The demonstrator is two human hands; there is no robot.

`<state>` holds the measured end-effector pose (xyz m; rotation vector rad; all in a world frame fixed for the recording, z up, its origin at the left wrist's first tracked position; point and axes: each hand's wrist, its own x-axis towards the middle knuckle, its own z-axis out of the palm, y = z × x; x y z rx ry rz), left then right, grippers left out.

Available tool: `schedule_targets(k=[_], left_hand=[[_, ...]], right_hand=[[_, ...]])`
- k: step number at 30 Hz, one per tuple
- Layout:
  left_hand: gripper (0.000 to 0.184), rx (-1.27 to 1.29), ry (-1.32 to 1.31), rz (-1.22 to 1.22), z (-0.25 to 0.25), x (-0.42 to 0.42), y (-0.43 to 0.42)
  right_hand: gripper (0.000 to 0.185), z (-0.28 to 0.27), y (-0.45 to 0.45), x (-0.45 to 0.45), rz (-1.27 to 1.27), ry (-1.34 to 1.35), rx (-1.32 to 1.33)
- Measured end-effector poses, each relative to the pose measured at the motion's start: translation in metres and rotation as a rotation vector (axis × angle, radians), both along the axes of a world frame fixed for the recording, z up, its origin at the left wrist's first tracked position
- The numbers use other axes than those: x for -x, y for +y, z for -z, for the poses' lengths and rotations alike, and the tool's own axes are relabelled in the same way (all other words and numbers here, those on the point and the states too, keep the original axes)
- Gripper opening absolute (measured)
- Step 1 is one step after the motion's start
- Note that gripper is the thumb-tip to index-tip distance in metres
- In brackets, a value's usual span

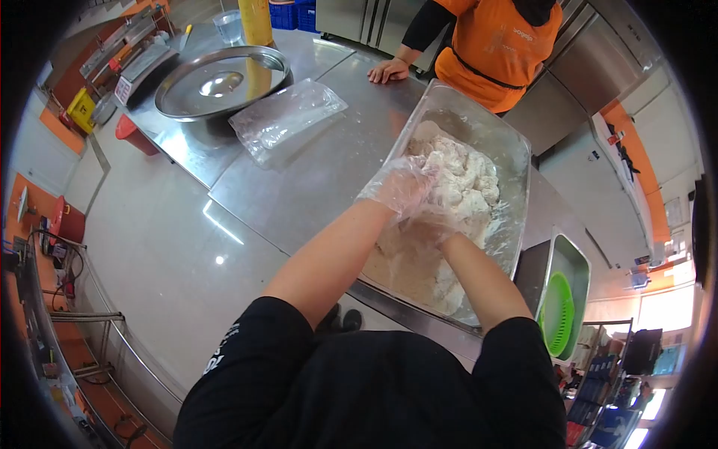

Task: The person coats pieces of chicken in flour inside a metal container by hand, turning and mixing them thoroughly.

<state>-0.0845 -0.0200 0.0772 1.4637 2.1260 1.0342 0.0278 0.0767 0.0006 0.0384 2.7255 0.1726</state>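
Note:
Both of my hands are in clear plastic gloves inside a large metal tray [512,243]. My left hand [404,185] lies at the left side of a lumpy, floury white mass [460,176], touching it. Nearer to me, my right hand [432,224] is at the mass's lower edge, partly hidden under loose glove plastic. The fingers of both hands are buried or blurred by the plastic, so their grip cannot be made out. Pale flour or dough [407,266] covers the near part of the tray.
A round steel lid or tray [187,88] and a clear plastic bag [288,120] lie on the steel table [299,198]. Across it stands a person in orange [493,49], one hand on the table. A green basket [556,314] sits in a metal pan at right.

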Motion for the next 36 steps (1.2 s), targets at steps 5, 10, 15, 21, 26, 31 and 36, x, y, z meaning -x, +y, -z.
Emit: schedule_targets(k=[5,10,15,21,26,31,36], left_hand=[[0.056,-0.062,0.1,0.029,0.019,0.001,0.009],[0.058,0.17,-0.173,0.108,-0.021,-0.006,-0.024],[0.039,-0.178,0.011,0.049,0.015,-0.002,0.004],[0.049,-0.126,0.096,0.109,0.041,-0.011,0.015],[0.045,-0.227,0.136,0.05,0.051,-0.004,0.018],[0.045,-0.129,0.25,0.076,0.032,-0.003,0.01],[0.05,-0.026,-0.013,0.03,-0.027,-0.005,-0.015]], right_hand=[[0.028,0.073,-0.015,-0.04,-0.022,0.096,0.281],[0.022,0.016,-0.038,-0.051,0.253,-0.448,0.865],[0.025,-0.016,-0.04,-0.013,0.108,0.089,0.814],[0.024,0.001,-0.072,-0.022,0.062,-0.043,0.63],[0.026,-0.01,-0.072,-0.041,-0.023,-0.174,0.298],[0.029,-0.036,-0.044,-0.028,0.156,-0.213,0.172],[0.027,-0.047,-0.01,-0.058,0.025,0.031,0.354]])
